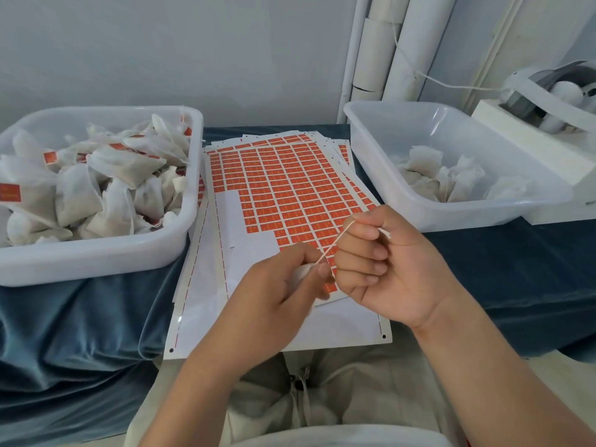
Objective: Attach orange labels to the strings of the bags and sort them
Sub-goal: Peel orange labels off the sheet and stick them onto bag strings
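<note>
White string (335,242) stretches between both hands over the near edge of the orange label sheets (290,188). The left hand (277,291) grips its small bag (301,274), and the right hand (393,266) pinches the free end.

a blue velvety cloth (80,317) covers the counter and hangs in soft folds at the front. a white machine (554,156) sits at the far right. tall white pipes (377,50) stand in the corner, and a thin white cord (451,82) runs from them to the machine.

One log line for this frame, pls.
left hand: holds bag | right hand: pinches string | string: taut, no label | label sheet: under hands | left bin: labelled bags | right bin: unlabelled bags
</note>
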`<control>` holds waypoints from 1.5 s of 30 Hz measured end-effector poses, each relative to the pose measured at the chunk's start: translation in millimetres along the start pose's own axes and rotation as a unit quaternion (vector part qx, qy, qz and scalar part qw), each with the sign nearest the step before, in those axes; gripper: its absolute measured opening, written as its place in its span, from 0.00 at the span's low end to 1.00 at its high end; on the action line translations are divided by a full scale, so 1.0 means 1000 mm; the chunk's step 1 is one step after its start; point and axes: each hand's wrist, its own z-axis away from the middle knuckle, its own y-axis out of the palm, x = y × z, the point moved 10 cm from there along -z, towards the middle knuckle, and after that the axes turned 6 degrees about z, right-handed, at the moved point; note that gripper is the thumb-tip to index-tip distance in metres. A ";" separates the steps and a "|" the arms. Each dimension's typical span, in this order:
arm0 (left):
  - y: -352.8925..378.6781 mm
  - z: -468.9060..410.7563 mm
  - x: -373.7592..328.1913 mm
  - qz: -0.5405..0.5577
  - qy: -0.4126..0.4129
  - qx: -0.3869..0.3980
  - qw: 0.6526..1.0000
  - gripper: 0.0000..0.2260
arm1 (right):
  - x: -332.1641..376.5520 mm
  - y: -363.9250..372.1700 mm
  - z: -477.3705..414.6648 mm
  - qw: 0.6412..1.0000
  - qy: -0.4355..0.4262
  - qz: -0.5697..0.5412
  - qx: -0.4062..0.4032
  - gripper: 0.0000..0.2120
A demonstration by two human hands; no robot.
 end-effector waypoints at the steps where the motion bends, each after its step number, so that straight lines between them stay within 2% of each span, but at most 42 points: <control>1: 0.000 0.000 -0.002 -0.010 0.010 -0.007 1.000 0.11 | 0.000 0.001 0.000 1.000 -0.004 0.010 -0.001 0.13; 7: -0.007 0.000 -0.002 0.078 0.002 -0.072 0.994 0.17 | 0.000 0.002 0.001 0.999 -0.017 0.033 -0.011 0.14; 11: -0.006 -0.002 0.003 0.101 -0.025 -0.073 0.992 0.11 | -0.003 0.005 0.001 0.999 -0.014 0.034 0.003 0.14; 13: -0.007 -0.002 0.005 0.085 -0.022 -0.074 0.993 0.13 | -0.002 0.004 0.000 1.000 -0.013 0.028 0.001 0.13; 16: -0.009 0.000 0.008 0.084 -0.021 -0.089 0.992 0.18 | 0.001 0.000 -0.001 1.000 -0.013 -0.025 -0.011 0.12; 19: -0.006 0.000 0.003 0.083 -0.014 -0.089 0.992 0.15 | 0.003 -0.001 -0.002 0.994 -0.017 -0.108 -0.017 0.13; 23: -0.008 -0.002 0.002 0.082 -0.023 -0.088 0.993 0.17 | -0.001 0.005 -0.004 0.987 -0.027 -0.160 -0.008 0.13; 25: -0.007 -0.002 0.005 0.081 -0.022 -0.071 0.994 0.19 | 0.003 0.001 -0.003 0.991 -0.051 -0.117 -0.034 0.13; 27: -0.007 -0.002 0.001 0.080 0.000 -0.071 0.994 0.20 | 0.013 -0.003 0.000 0.993 -0.096 -0.011 -0.071 0.13; 29: -0.003 -0.001 -0.005 0.076 0.023 -0.067 0.995 0.20 | 0.020 0.001 0.003 0.987 -0.130 0.063 -0.073 0.12; 33: 0.002 -0.001 -0.006 0.069 0.026 -0.043 0.996 0.14 | 0.020 0.013 0.003 0.987 -0.150 0.050 -0.024 0.12; 36: -0.021 -0.003 0.013 -0.029 -0.037 -0.079 0.996 0.14 | 0.021 0.003 0.001 0.987 -0.145 0.039 -0.055 0.14; 37: -0.031 -0.002 0.023 -0.097 -0.075 -0.089 0.988 0.16 | 0.022 -0.005 -0.001 0.987 -0.134 0.045 -0.076 0.15; 39: -0.050 0.001 0.045 -0.245 -0.157 -0.088 0.953 0.15 | 0.021 -0.022 -0.003 0.984 -0.104 0.084 -0.121 0.15; 41: -0.058 0.006 0.062 -0.321 -0.215 -0.053 0.921 0.23 | 0.021 -0.036 -0.003 0.955 -0.087 0.220 -0.176 0.11; 43: -0.055 0.010 0.069 -0.330 -0.228 -0.013 0.916 0.31 | 0.022 -0.045 0.000 0.868 -0.086 0.426 -0.240 0.08; 45: -0.045 0.010 0.069 -0.347 -0.222 0.025 0.911 0.38 | 0.022 -0.044 0.000 0.779 -0.123 0.549 -0.277 0.09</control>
